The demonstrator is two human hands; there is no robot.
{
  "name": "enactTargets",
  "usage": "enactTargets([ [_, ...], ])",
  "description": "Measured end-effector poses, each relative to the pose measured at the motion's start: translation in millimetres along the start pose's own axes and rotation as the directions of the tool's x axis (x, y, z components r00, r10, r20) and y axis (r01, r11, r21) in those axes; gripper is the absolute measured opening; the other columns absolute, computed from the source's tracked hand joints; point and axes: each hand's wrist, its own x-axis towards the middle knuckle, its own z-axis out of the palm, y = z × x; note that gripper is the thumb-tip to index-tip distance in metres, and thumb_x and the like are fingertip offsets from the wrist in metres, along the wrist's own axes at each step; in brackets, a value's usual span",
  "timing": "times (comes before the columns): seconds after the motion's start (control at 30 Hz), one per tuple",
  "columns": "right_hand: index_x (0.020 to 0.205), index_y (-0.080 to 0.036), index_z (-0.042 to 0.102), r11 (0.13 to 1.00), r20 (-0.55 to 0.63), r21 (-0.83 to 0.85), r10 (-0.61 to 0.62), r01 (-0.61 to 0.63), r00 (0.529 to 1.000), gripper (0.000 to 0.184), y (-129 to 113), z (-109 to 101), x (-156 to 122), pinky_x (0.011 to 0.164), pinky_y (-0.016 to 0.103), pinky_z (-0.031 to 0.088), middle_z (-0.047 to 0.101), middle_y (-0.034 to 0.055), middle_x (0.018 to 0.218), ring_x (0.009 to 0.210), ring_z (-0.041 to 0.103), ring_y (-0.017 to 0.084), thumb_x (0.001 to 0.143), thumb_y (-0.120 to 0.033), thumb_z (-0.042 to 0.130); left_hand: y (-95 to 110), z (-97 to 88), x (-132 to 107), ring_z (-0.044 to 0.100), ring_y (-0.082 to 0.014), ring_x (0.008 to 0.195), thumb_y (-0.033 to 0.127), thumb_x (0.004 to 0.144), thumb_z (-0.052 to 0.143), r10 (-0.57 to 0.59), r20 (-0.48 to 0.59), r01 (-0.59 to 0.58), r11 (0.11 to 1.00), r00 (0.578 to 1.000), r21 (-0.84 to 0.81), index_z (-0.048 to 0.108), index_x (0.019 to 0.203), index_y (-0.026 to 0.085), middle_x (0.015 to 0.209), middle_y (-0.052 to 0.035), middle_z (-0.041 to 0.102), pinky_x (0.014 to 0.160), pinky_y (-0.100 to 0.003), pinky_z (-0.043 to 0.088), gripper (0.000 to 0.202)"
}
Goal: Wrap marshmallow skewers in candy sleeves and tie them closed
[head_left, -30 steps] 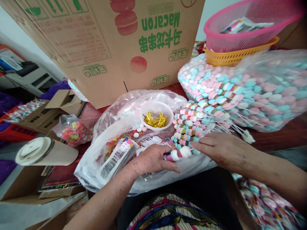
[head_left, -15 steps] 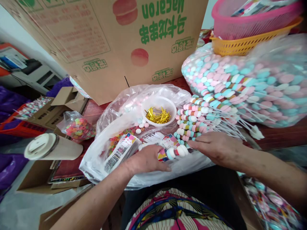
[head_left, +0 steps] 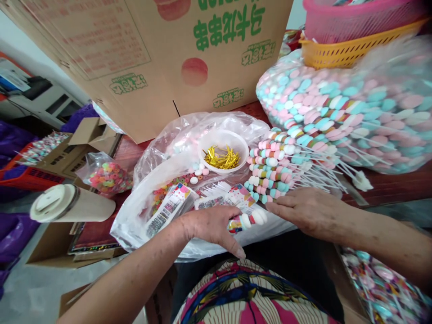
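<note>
My left hand (head_left: 211, 225) is around a candy skewer (head_left: 251, 219) with white and red pieces, its lower part in a printed wrapper. The thumb stands away from the skewer; the other fingers are partly hidden. Just to the right, my right hand (head_left: 308, 209) is stretched out flat with nothing visible in it. Its fingertips are at the near edge of a pile of candy skewers (head_left: 270, 173) on white sticks. Printed wrappers (head_left: 170, 209) lie on a clear plastic bag (head_left: 126, 225), left of my left hand. Behind them stands a white bowl (head_left: 224, 137) holding gold twist ties (head_left: 221, 158).
A large carton (head_left: 135, 45) stands at the back. A big bag of pastel candies (head_left: 340, 99) and stacked baskets (head_left: 337, 51) are at the right. Leftward are a lidded cup (head_left: 84, 204) and a bag of candy rings (head_left: 110, 177). Finished-looking skewers (head_left: 388, 288) fill a box below right.
My left hand has shifted slightly right and toward me with the candy skewer, and its thumb has spread away. My right hand stays beside the pile. The camera view has tilted slightly down.
</note>
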Motion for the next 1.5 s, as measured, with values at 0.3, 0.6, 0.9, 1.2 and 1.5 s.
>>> enactTargets([
  [0.3,0.115,-0.012,0.056,0.970,-0.224,-0.191,-0.192,0.150,0.955,0.031,8.5,-7.4,11.5,0.078,0.038,0.043,0.067,0.0089,0.093,0.080,0.057,0.019,0.088,-0.008,0.041,-11.6,28.3,12.4,0.045,-0.0080,0.038,0.039,0.049,0.085,0.128,0.388,0.146,0.785,0.913,-0.601,0.058,0.108,0.017,0.053,0.0073,0.055,0.037,-0.020,0.033,0.069],
  [0.6,0.102,-0.017,0.063,0.999,-0.122,0.004,0.047,-0.047,0.991,0.036,5.2,12.3,-8.7,0.060,0.028,0.036,0.066,0.0034,0.077,0.062,0.057,0.015,0.079,-0.001,0.040,-3.3,4.2,-3.7,0.061,-0.0298,0.100,0.032,0.061,0.074,-0.115,-0.276,0.210,0.916,0.954,0.343,0.053,0.121,0.017,0.114,-0.0129,0.064,0.081,-0.037,0.048,0.065],
  [0.9,0.122,-0.018,0.053,0.967,-0.264,-0.229,-0.173,0.112,0.949,0.035,15.9,-13.4,9.0,0.084,0.039,0.043,0.066,0.0080,0.106,0.089,0.058,0.019,0.091,-0.010,0.038,-8.7,10.5,3.4,0.046,-0.0093,0.050,0.035,0.053,0.083,0.025,0.326,0.113,0.911,0.945,-0.397,0.066,0.087,0.019,0.058,0.0059,0.055,0.048,-0.021,0.037,0.042],
  [1.2,0.112,-0.010,0.057,0.958,-0.260,-0.215,-0.246,0.193,0.934,0.028,10.0,-13.2,14.5,0.076,0.038,0.044,0.067,0.0104,0.092,0.081,0.056,0.020,0.089,-0.008,0.040,-12.6,19.1,4.7,0.042,-0.0066,0.044,0.037,0.044,0.087,0.065,0.403,0.186,0.813,0.913,-0.552,0.063,0.079,0.016,0.052,0.0065,0.054,0.042,-0.020,0.032,0.047],
  [1.5,0.109,-0.016,0.060,0.973,0.059,0.143,0.175,-0.182,0.983,0.039,-23.6,19.4,-7.7,0.055,0.025,0.041,0.068,0.0043,0.080,0.061,0.060,0.015,0.076,-0.001,0.043,9.0,31.0,8.2,0.061,-0.0291,0.093,0.021,0.081,0.055,0.061,-0.529,0.347,0.690,0.847,0.635,0.062,0.099,0.015,0.091,-0.0117,0.067,0.087,-0.046,0.043,0.021],
])
